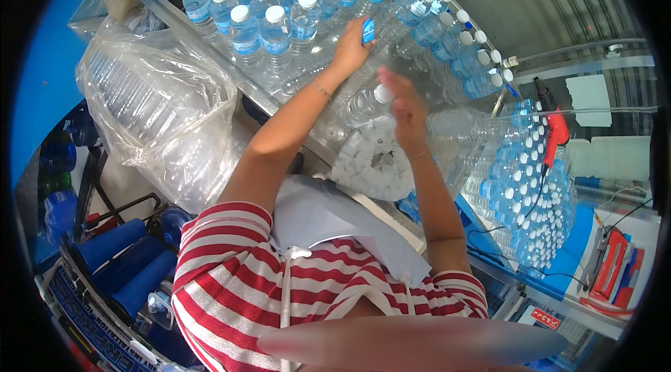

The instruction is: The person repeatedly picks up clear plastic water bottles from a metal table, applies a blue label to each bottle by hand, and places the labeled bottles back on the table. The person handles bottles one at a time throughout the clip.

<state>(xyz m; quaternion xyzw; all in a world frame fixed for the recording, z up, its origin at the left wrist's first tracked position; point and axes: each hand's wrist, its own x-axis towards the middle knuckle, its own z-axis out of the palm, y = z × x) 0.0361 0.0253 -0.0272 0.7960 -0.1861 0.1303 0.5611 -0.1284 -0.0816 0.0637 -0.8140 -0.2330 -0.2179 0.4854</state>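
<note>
My left hand (pixel 352 49) is closed around a small blue label sleeve (pixel 368 31) over the metal work surface (pixel 314 65). Blurred, my right hand (pixel 406 107) is beside the white cap of an unlabelled clear plastic bottle (pixel 361 107); its grip cannot be made out. Just below that bottle lies a container of loose white bottle caps (pixel 375 159). Rows of capped water bottles with blue labels (pixel 275 31) stand upright beyond my left hand. More labelled bottles (pixel 461 57) line the far right side of the surface.
A clear plastic bag of empty bottles (pixel 162 94) sits at the left, against the metal edge. Many capped bottles (pixel 529 193) stand at the right, near a red heat gun (pixel 554 133) with a black cord. Blue cylinders (pixel 126 262) are at the lower left.
</note>
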